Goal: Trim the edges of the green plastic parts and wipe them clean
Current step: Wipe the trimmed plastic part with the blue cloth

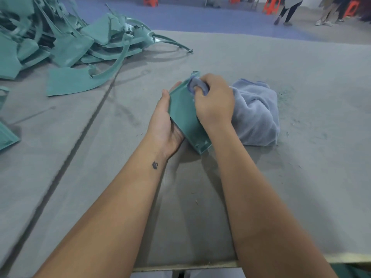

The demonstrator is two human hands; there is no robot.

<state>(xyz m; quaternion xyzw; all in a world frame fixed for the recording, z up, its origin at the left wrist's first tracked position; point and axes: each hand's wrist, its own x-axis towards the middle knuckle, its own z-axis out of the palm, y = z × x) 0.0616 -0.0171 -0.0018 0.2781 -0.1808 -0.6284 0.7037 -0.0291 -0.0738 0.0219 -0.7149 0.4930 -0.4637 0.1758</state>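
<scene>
Left hand (167,121) cradles one green part (185,115), fingers curled beneath it; right hand (214,101) grips one cloth (257,113), pressing it on the part's top.

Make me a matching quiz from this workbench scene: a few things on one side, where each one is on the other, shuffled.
Things:
1. green plastic part
2. blue cloth
3. pile of green parts
4. orange stools

Places:
A. far left of the table
B. on the floor in the background
C. held in the left hand
D. bunched in the right hand, trailing onto the table

Pairs: 1-C, 2-D, 3-A, 4-B
</scene>
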